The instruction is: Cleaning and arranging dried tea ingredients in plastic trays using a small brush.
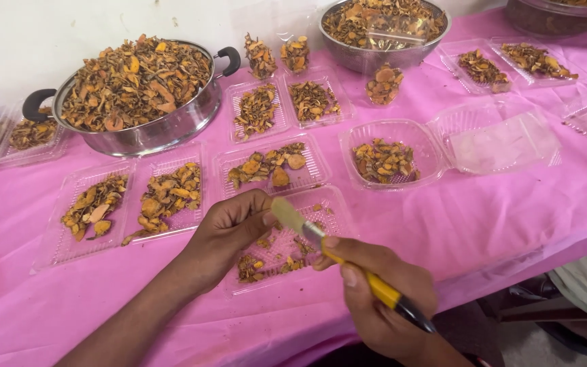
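While right hand grips brush — bristles by left hand | left grip pinched over tray

This looks like a small food-packing workplace, not a home kitchen. A long table under a pink cloth stands against a bare white wall. At 11 o'clock a steel pot and at 12 o'clock a steel bowl hold heaps of dried orange-brown slices. Many clear plastic trays with small portions lie in rows between them.
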